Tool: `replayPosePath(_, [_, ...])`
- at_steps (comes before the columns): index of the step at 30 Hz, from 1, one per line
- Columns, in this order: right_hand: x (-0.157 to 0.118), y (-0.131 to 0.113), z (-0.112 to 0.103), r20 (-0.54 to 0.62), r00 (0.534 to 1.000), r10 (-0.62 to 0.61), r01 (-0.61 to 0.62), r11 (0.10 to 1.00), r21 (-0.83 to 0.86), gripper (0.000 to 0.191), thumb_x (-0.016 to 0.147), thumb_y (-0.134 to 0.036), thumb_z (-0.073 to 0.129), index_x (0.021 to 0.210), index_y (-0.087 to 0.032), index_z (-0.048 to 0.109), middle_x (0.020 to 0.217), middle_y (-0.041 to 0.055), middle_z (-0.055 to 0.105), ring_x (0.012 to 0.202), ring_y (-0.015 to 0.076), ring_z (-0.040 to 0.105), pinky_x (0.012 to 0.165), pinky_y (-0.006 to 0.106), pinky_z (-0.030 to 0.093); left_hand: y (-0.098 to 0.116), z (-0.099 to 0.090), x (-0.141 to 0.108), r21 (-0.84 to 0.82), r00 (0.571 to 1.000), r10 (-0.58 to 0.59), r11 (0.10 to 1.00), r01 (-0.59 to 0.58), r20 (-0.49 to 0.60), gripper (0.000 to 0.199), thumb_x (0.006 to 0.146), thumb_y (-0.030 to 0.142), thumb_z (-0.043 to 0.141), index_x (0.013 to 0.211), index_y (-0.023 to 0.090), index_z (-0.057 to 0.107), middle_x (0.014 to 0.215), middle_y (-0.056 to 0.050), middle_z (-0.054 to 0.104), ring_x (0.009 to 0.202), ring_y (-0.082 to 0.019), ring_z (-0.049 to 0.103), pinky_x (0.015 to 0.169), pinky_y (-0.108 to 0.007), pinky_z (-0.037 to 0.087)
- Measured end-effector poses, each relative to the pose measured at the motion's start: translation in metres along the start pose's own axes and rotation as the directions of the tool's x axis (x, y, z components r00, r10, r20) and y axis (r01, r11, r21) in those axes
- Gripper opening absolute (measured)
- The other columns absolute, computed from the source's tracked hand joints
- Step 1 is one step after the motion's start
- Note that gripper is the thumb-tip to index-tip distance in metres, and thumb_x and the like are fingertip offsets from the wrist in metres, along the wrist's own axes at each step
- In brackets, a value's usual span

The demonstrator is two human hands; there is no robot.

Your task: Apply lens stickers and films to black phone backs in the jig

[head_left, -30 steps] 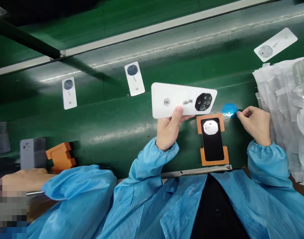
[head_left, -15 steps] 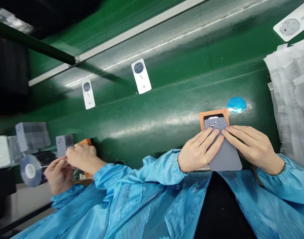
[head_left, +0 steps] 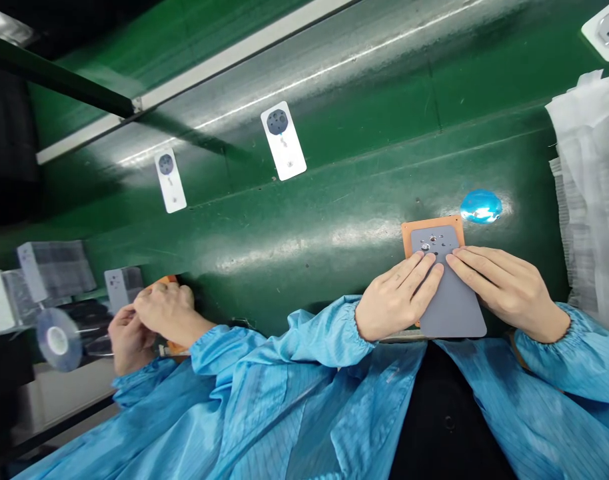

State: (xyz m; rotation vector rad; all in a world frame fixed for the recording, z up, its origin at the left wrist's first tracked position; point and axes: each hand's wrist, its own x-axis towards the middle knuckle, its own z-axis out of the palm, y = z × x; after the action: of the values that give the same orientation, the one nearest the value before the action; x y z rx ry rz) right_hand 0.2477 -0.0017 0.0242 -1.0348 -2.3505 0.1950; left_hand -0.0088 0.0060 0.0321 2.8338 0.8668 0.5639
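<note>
A flat grey panel (head_left: 454, 303) with small holes near its far end lies over an orange frame (head_left: 408, 235), whose far corners show around it. My left hand (head_left: 399, 297) rests its fingertips on the panel's left side; the fingers are long and close together. From the right, my right hand (head_left: 507, 287) holds the panel's other edge, its fingertips almost meeting the left ones. Both thumbs are hidden. Beyond the frame's right corner sits a shiny blue round piece (head_left: 481, 207).
White cards with dark round pieces (head_left: 283, 140) (head_left: 170, 180) lie on the green bench. A stack of white translucent sheets (head_left: 592, 200) stands at right. At left, a co-worker's hands (head_left: 157, 317) work beside stacked grey panels (head_left: 57, 270) and a tape roll (head_left: 59, 340).
The grey panel has slid away from me and now covers the frame's dark opening, which showed before. My view has shifted slightly. The co-worker's hands have drawn closer together.
</note>
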Motion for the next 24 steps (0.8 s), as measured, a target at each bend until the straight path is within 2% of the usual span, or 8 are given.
replayPosePath(6, [0.001,0.006,0.007,0.069,0.996,0.058,-0.059,0.998,0.021,0.042,0.1,-0.007,0.059,0.137,-0.025,0.068,0.133,0.0069,0.075,0.124,0.0274,0.072,0.103,0.047,0.064,-0.011,0.01,0.004,0.077,0.988,-0.124,0.99,0.117,0.09,0.034,0.104,0.008,0.049,0.135,0.008,0.061,0.142,-0.022,0.067,0.138,-0.032,0.062,0.114,-0.043,0.057])
replayPosePath(12, [0.007,0.006,0.016,0.218,0.969,0.114,-0.113,0.993,-0.017,0.052,0.101,-0.006,0.054,0.15,-0.021,0.057,0.15,0.0115,0.064,0.141,0.0331,0.06,0.113,0.057,0.056,-0.017,0.032,0.005,0.041,0.991,-0.116,0.993,0.113,0.071,0.025,0.103,0.01,0.051,0.126,0.01,0.063,0.151,-0.025,0.058,0.148,-0.036,0.051,0.119,-0.051,0.052])
replayPosePath(16, [0.011,0.002,0.021,0.254,0.955,0.15,-0.162,0.986,0.026,0.051,0.102,-0.01,0.051,0.153,-0.018,0.055,0.152,0.0141,0.061,0.143,0.0347,0.057,0.117,0.061,0.05,-0.014,0.039,0.002,-0.014,0.991,-0.12,0.993,0.121,0.064,0.034,0.101,0.009,0.047,0.133,0.003,0.056,0.153,-0.031,0.053,0.152,-0.04,0.042,0.124,-0.057,0.045])
replayPosePath(20, [0.012,0.001,0.022,0.29,0.936,0.199,-0.231,0.969,0.081,0.05,0.103,-0.014,0.049,0.152,-0.022,0.055,0.152,0.0107,0.062,0.145,0.0342,0.055,0.118,0.063,0.048,-0.011,0.041,0.001,-0.097,0.981,-0.157,0.981,0.168,0.11,0.041,0.1,0.009,0.043,0.14,0.004,0.051,0.159,-0.03,0.047,0.157,-0.039,0.034,0.127,-0.059,0.04])
replayPosePath(24, [0.004,0.002,0.02,0.292,0.944,0.154,-0.186,0.979,0.087,0.053,0.103,-0.014,0.049,0.156,-0.017,0.051,0.155,0.013,0.058,0.146,0.0343,0.054,0.12,0.06,0.046,-0.008,0.043,-0.002,-0.083,0.986,-0.134,0.986,0.142,0.101,0.042,0.1,0.011,0.044,0.141,0.004,0.051,0.158,-0.03,0.048,0.156,-0.04,0.036,0.127,-0.058,0.041])
